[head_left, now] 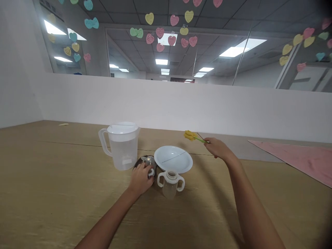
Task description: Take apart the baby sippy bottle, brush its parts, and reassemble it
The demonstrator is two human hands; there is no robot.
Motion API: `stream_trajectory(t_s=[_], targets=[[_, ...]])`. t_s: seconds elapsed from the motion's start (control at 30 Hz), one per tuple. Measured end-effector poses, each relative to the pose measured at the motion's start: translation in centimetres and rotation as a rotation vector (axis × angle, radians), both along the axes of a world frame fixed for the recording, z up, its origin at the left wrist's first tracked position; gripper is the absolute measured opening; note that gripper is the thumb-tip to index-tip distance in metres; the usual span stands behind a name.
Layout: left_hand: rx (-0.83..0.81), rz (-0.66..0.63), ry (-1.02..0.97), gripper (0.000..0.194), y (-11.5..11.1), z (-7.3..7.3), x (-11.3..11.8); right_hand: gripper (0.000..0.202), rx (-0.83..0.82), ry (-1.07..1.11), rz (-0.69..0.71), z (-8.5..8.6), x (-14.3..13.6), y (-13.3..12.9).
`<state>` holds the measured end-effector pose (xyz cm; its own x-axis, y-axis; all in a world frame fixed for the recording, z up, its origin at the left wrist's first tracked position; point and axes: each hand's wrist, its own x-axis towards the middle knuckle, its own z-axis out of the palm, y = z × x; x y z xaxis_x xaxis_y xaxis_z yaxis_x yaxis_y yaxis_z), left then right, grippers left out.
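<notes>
Yellow-tipped stick (192,136) (perhaps brush) | gripped, right hand (216,147) | left hand (141,177): on lid (150,160)

The left forearm (112,218) and the right forearm (249,204) are seen bare and slender, narrowed toward uncovered wrists (229,159).

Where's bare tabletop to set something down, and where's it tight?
Bare tabletop: left of the lidded pitcher; nearer than the two-handled cup, between the forearms; right of the right forearm, this side of the pink cloth. Crowded: the middle, where pitcher, left hand, white bowl and cup bunch together. Right hand, holding a yellow flower, is right of these.
</notes>
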<state>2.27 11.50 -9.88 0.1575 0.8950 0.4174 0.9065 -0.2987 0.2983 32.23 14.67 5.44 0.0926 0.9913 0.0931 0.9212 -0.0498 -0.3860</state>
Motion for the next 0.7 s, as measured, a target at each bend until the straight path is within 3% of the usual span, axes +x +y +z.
stream_trajectory(t_s=[0.23, 0.37, 0.5, 0.6, 0.7], targets=[[0.069, 0.005, -0.032, 0.032, 0.4, 0.4, -0.5, 0.029, -0.245, -0.093, -0.062, -3.8, 1.1, 3.1], [0.076, 0.126, 0.034, 0.041, 0.7, 0.4, -1.1, 0.021, -0.397, -0.088, -0.01, -6.0, 1.1, 4.1], [0.06, 0.144, 0.101, 0.045, 1.0, -0.1, -1.2, 0.018, -0.5, -0.117, 0.054, -8.0, 0.8, 4.5], [0.055, 0.144, 0.118, 0.046, 1.1, -0.5, -1.1, 0.012, -0.519, -0.152, 0.08, -8.7, 0.3, 4.6], [0.051, 0.173, 0.105, 0.047, 1.2, -0.8, -1.1, 0.014, -0.396, -0.202, 0.103, -8.2, -0.4, 4.7]])
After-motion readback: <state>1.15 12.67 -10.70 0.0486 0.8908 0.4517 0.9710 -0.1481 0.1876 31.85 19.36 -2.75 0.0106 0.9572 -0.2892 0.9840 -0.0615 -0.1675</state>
